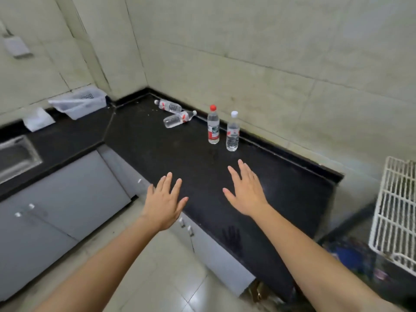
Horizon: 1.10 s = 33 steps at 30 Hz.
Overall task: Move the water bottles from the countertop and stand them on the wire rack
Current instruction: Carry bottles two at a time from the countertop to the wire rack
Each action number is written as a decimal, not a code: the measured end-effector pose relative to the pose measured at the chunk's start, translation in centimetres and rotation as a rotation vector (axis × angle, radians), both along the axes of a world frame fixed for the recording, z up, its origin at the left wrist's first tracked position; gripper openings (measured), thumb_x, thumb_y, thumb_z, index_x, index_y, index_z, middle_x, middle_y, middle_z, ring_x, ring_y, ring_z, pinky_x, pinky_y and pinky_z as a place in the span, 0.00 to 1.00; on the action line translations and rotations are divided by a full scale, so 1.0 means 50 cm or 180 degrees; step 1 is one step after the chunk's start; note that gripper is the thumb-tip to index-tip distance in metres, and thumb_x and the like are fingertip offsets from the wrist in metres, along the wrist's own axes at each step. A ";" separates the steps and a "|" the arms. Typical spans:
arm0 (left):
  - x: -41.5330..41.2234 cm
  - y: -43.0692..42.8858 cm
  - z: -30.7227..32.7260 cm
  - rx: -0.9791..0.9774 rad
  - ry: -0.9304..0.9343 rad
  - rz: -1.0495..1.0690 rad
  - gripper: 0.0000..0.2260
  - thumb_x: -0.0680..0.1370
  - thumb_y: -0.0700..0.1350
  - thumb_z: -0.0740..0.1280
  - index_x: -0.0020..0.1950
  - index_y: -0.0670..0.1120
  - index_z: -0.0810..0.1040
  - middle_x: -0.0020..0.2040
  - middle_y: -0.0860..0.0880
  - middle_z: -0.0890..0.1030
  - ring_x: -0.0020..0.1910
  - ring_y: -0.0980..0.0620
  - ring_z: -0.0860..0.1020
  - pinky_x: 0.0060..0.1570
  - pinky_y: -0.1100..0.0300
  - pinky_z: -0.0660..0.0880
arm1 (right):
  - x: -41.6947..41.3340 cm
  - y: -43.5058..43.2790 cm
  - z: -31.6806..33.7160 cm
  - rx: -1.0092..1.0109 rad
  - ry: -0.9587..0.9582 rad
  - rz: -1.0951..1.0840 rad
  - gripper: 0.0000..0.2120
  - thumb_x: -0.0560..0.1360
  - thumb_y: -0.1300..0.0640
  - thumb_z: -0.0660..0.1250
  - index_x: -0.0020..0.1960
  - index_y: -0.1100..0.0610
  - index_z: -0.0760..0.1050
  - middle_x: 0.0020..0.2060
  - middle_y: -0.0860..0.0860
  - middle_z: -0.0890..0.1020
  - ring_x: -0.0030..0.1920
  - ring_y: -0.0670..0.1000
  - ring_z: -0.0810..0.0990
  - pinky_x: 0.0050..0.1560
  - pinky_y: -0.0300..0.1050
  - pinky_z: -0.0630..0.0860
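Note:
Several clear water bottles are on the black countertop [157,154]. A red-capped bottle [213,125] and a white-capped bottle [232,132] stand upright side by side near the back wall. Two more lie on their sides toward the corner: one [168,106] along the wall, the other [179,119] just in front of it. The white wire rack [396,212] sits at the far right, beyond the counter's end. My left hand [163,202] and my right hand [246,190] hover flat with spread fingers over the counter's front part, holding nothing, well short of the bottles.
A white plastic basket [78,102] and a white bag [38,119] sit on the left counter run, beside a steel sink [15,156]. Grey cabinet doors [67,199] run below the counter. Clutter lies on the floor under the rack.

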<state>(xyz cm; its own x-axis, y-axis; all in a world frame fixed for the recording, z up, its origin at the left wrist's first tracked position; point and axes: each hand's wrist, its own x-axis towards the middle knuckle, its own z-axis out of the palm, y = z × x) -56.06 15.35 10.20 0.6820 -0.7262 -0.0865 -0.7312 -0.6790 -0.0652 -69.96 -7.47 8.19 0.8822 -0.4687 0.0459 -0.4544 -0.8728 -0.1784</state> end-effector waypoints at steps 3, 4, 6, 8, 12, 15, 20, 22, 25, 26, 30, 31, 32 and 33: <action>0.097 -0.009 -0.017 0.0086 0.0135 -0.0001 0.32 0.82 0.65 0.44 0.82 0.50 0.48 0.82 0.44 0.46 0.80 0.43 0.48 0.76 0.41 0.51 | 0.076 -0.003 -0.011 0.0068 0.0171 -0.0053 0.37 0.82 0.40 0.58 0.84 0.54 0.48 0.82 0.60 0.44 0.82 0.60 0.48 0.80 0.56 0.53; 0.127 -0.022 -0.020 0.0054 0.0215 0.0014 0.32 0.82 0.65 0.45 0.81 0.50 0.49 0.82 0.44 0.46 0.80 0.43 0.48 0.76 0.41 0.52 | 0.097 -0.015 -0.014 0.0097 0.0213 -0.0092 0.38 0.82 0.40 0.59 0.84 0.54 0.47 0.82 0.60 0.45 0.82 0.60 0.48 0.80 0.56 0.54; 0.185 -0.053 -0.031 0.0021 0.0319 -0.0019 0.32 0.82 0.64 0.46 0.81 0.50 0.49 0.82 0.44 0.46 0.80 0.43 0.48 0.75 0.41 0.54 | 0.134 -0.051 -0.024 0.0180 0.0263 -0.0237 0.39 0.81 0.42 0.62 0.83 0.54 0.46 0.82 0.60 0.45 0.82 0.60 0.50 0.79 0.55 0.56; 0.239 -0.093 -0.046 0.0076 0.0346 -0.0156 0.32 0.82 0.64 0.46 0.82 0.50 0.49 0.82 0.44 0.46 0.80 0.43 0.48 0.75 0.41 0.55 | 0.166 -0.098 -0.038 0.0316 0.0255 -0.0493 0.41 0.80 0.44 0.64 0.83 0.54 0.45 0.82 0.60 0.46 0.82 0.60 0.51 0.79 0.56 0.58; 0.350 -0.190 -0.075 0.0234 0.0381 -0.0413 0.32 0.82 0.64 0.46 0.82 0.49 0.47 0.82 0.43 0.45 0.80 0.43 0.46 0.76 0.41 0.53 | 0.237 -0.199 -0.077 0.0671 0.0125 -0.1074 0.44 0.79 0.46 0.67 0.83 0.54 0.44 0.82 0.59 0.46 0.82 0.60 0.50 0.78 0.57 0.59; 0.428 -0.273 -0.082 0.0388 0.0496 -0.0577 0.32 0.82 0.63 0.47 0.82 0.48 0.46 0.82 0.43 0.44 0.80 0.42 0.44 0.76 0.41 0.52 | 0.287 -0.261 -0.092 0.0982 0.0158 -0.1401 0.45 0.79 0.47 0.68 0.83 0.54 0.42 0.82 0.59 0.44 0.82 0.61 0.49 0.78 0.59 0.59; 0.545 -0.417 -0.049 0.0104 0.0603 -0.0925 0.33 0.82 0.62 0.51 0.82 0.48 0.46 0.82 0.44 0.46 0.80 0.44 0.47 0.76 0.44 0.53 | 0.362 -0.335 -0.072 0.1458 -0.0131 -0.1830 0.47 0.79 0.48 0.69 0.83 0.52 0.39 0.82 0.59 0.44 0.81 0.63 0.50 0.77 0.61 0.60; 0.583 -0.463 -0.040 -0.0127 0.0764 -0.0963 0.34 0.82 0.62 0.53 0.82 0.46 0.48 0.82 0.43 0.48 0.80 0.44 0.49 0.76 0.44 0.55 | 0.387 -0.354 -0.064 0.1564 -0.0232 -0.1931 0.48 0.79 0.48 0.69 0.83 0.51 0.38 0.82 0.58 0.44 0.81 0.62 0.50 0.76 0.60 0.60; 0.634 -0.546 -0.046 -0.0516 0.1467 -0.0859 0.38 0.80 0.60 0.60 0.81 0.43 0.47 0.81 0.43 0.51 0.80 0.44 0.51 0.76 0.46 0.56 | 0.425 -0.386 -0.063 0.1597 -0.0358 -0.2076 0.50 0.77 0.47 0.71 0.83 0.50 0.37 0.82 0.57 0.45 0.81 0.61 0.52 0.75 0.61 0.61; 0.649 -0.575 -0.051 -0.0748 0.1915 -0.0683 0.41 0.79 0.59 0.64 0.81 0.41 0.47 0.81 0.42 0.51 0.80 0.44 0.51 0.76 0.48 0.55 | 0.437 -0.396 -0.065 0.1629 -0.0428 -0.2129 0.51 0.77 0.47 0.72 0.83 0.50 0.37 0.83 0.56 0.46 0.81 0.60 0.52 0.75 0.60 0.61; 0.715 -0.689 -0.083 -0.1293 0.2837 -0.0298 0.46 0.75 0.56 0.72 0.81 0.40 0.45 0.81 0.41 0.54 0.79 0.44 0.54 0.77 0.49 0.56 | 0.489 -0.415 -0.086 0.1913 -0.0803 -0.2471 0.54 0.74 0.46 0.75 0.83 0.49 0.38 0.83 0.55 0.51 0.81 0.57 0.55 0.76 0.57 0.62; 0.730 -0.714 -0.091 -0.1299 0.2816 -0.0385 0.46 0.75 0.55 0.72 0.81 0.40 0.46 0.80 0.41 0.55 0.79 0.44 0.55 0.76 0.49 0.56 | 0.503 -0.414 -0.093 0.1979 -0.0917 -0.2556 0.55 0.73 0.45 0.76 0.83 0.49 0.39 0.83 0.54 0.52 0.81 0.57 0.54 0.76 0.55 0.61; 0.741 -0.736 -0.096 -0.1309 0.2834 -0.0481 0.45 0.75 0.54 0.72 0.81 0.40 0.48 0.80 0.41 0.57 0.78 0.44 0.57 0.76 0.50 0.57 | 0.520 -0.413 -0.100 0.2023 -0.1046 -0.2620 0.56 0.72 0.44 0.77 0.83 0.50 0.40 0.83 0.54 0.52 0.81 0.56 0.54 0.76 0.54 0.60; 0.751 -0.755 -0.103 -0.1356 0.2943 -0.0599 0.42 0.76 0.53 0.72 0.80 0.41 0.51 0.79 0.41 0.61 0.77 0.44 0.61 0.75 0.50 0.59 | 0.537 -0.412 -0.106 0.2047 -0.1181 -0.2685 0.56 0.72 0.43 0.77 0.83 0.50 0.40 0.83 0.53 0.52 0.81 0.55 0.54 0.76 0.52 0.59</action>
